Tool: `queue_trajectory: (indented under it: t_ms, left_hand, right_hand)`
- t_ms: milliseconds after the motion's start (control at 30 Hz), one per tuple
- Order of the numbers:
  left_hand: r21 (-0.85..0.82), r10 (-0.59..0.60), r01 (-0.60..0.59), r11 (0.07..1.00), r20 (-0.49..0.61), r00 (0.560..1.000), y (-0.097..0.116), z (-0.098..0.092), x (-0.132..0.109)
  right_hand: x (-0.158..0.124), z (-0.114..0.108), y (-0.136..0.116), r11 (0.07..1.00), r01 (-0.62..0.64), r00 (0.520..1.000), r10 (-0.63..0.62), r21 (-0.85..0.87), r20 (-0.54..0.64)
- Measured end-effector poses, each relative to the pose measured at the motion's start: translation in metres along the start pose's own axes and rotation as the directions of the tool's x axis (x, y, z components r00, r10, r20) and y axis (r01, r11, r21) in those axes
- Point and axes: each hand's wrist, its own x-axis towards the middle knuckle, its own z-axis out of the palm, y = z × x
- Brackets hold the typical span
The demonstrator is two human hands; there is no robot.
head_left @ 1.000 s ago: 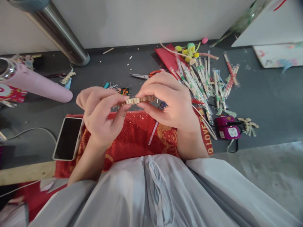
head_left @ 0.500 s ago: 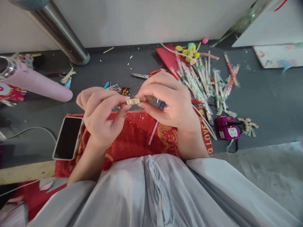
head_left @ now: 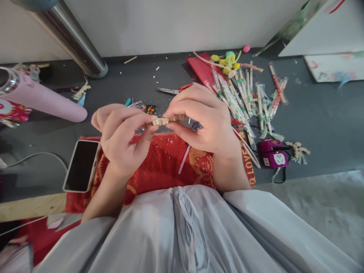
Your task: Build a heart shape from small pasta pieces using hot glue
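Observation:
A short strip of pale wooden beads runs between my two hands, above the red towel. My left hand pinches its left end between thumb and forefinger. At the other end, my right hand grips it the same way, the fingers curled over. Both ends of the strip are partly hidden by my fingertips. Scissors with orange handles lie just beyond my right hand. White crumbs and a thin pale strip are on the towel.
A white-edged phone lies at the left by a pink bottle. A metal post stands behind. Several wrapped sticks are heaped on the right, near a purple box and a red envelope.
The beaded strip has shifted very slightly and turned a little between my fingertips. Both hands keep their pinch in nearly the same place.

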Motion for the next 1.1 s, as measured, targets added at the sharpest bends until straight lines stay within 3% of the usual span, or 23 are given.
queue_trajectory:
  t_ms: [100,200,300,367,433,467,533,600,700,800,1100]
  left_hand:
    - [-0.021,-0.001,0.001,1.000,-0.004,1.000,-0.003,-0.001,0.000]
    - [-0.110,-0.008,0.005,0.994,-0.031,0.999,-0.005,-0.001,-0.001]
    - [-0.178,-0.120,0.113,0.977,-0.029,0.992,-0.006,0.000,-0.006]
    - [-0.182,-0.282,0.275,0.944,-0.013,0.959,-0.006,0.002,-0.011]
    - [-0.229,-0.483,0.482,0.846,0.057,0.874,-0.009,0.006,-0.017]
    - [-0.300,-0.550,0.567,0.767,0.148,0.822,-0.010,0.008,-0.019]
    - [-0.472,-0.630,0.714,0.517,0.355,0.690,-0.013,0.012,-0.023]
    - [-0.546,-0.632,0.799,0.253,0.532,0.563,-0.014,0.015,-0.023]
    - [-0.615,-0.658,0.788,0.010,0.590,0.469,-0.012,0.014,-0.017]
    - [-0.634,-0.652,0.771,-0.066,0.612,0.448,-0.006,0.010,-0.010]
    - [-0.653,-0.628,0.754,-0.077,0.619,0.472,-0.001,0.007,-0.003]
  right_hand:
    - [0.000,0.000,0.002,0.997,0.075,0.991,-0.078,-0.032,-0.106]
    - [-0.005,0.005,0.007,0.986,0.027,0.995,-0.042,-0.162,-0.091]
    - [-0.015,0.013,0.013,0.970,-0.026,0.997,0.008,-0.243,-0.074]
    - [-0.023,0.018,0.016,0.963,-0.025,0.993,-0.008,-0.268,-0.119]
    - [-0.029,0.022,0.017,0.949,-0.013,0.985,-0.043,-0.316,-0.169]
    - [-0.032,0.023,0.018,0.941,0.000,0.979,-0.069,-0.339,-0.190]
    - [-0.035,0.024,0.018,0.933,0.044,0.967,-0.131,-0.358,-0.221]
    - [-0.035,0.024,0.018,0.931,0.102,0.947,-0.199,-0.350,-0.254]
    - [-0.033,0.025,0.018,0.919,0.163,0.915,-0.277,-0.360,-0.292]
    - [-0.032,0.026,0.019,0.899,0.195,0.892,-0.328,-0.391,-0.310]
    - [-0.031,0.024,0.015,0.898,0.244,0.880,-0.363,-0.365,-0.305]
